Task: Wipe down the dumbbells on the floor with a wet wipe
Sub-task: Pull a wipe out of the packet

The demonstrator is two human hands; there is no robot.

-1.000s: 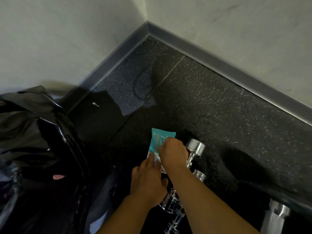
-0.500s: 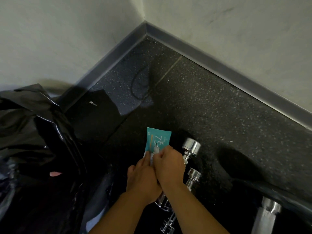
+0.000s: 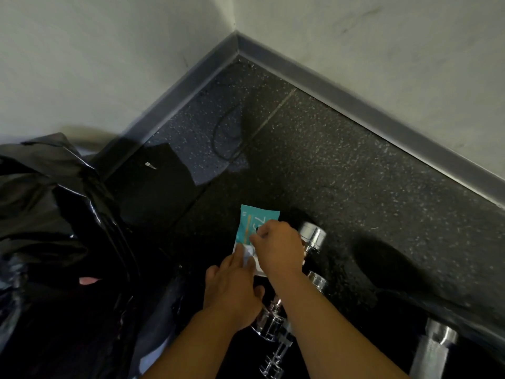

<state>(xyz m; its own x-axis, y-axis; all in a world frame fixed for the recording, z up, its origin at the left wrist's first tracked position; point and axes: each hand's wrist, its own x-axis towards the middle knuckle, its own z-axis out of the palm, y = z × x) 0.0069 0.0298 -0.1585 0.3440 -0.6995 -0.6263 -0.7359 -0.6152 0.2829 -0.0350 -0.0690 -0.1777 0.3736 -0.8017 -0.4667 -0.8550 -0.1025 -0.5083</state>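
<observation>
Pack: teal, lying flat on the floor at 12 o'clock of both hands and just at 9 o'clock of the nearest chrome dumbbell head.

Left hand: fingers kept fairly straight, thumb spread, and the near end of the pack is pressed down under the fingertips.

Right hand: fingers curled, and a white scrap is pinched at the pack's mouth. It is taken to be the wipe; wipe or flap cannot be fully told.

Dumbbells: chrome, lying on the floor at 3 to 5 o'clock of the hands and partly hidden under both forearms. A further one is seen at 4 o'clock, near the frame's edge. None is touched by a wipe yet.

Bag: black and glossy, at 9 o'clock.

Handling, as judged:
- The wipe is expected to be light, limp, wet and easily torn. It is best pinched at one corner and drawn out slowly while the pack is held down.
- The dumbbells are judged heavy, stiff and slick, with round heads likely to roll. They are best wiped where they lie, steadied at the bar.
- The ridged bar could snag the wipe.
</observation>
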